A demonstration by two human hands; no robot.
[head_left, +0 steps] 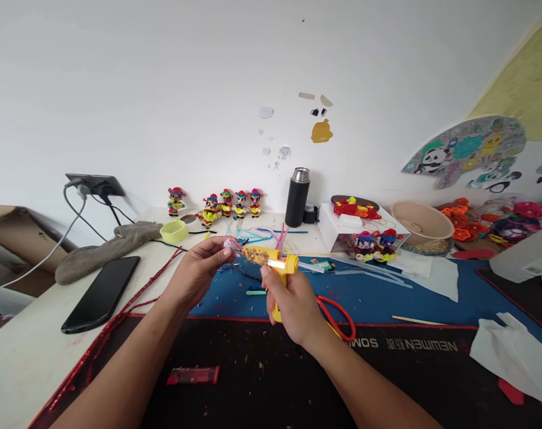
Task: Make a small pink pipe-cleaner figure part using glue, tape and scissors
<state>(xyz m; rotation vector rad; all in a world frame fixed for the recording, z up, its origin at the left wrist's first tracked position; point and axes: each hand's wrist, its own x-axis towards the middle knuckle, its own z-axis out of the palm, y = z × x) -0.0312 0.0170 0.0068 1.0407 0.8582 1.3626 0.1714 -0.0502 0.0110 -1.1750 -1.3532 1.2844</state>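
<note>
My right hand (293,304) is wrapped round the handle of a yellow glue gun (277,266), whose stained nozzle points left. Between the thumb and fingers of my left hand (203,265) is a small pale pink fuzzy piece (232,245). The nozzle tip is close beside this piece; whether they touch I cannot tell. Both hands are above the blue mat (226,292). A clear glue stick (311,267) shows behind the gun.
Small colourful figures (209,210) and a black thermos (298,199) stand along the wall. A phone (101,293) lies left, beside red tinsel stems (132,298). Red-handled scissors (338,316) lie right of my right hand. A beige bowl (420,221) is farther right.
</note>
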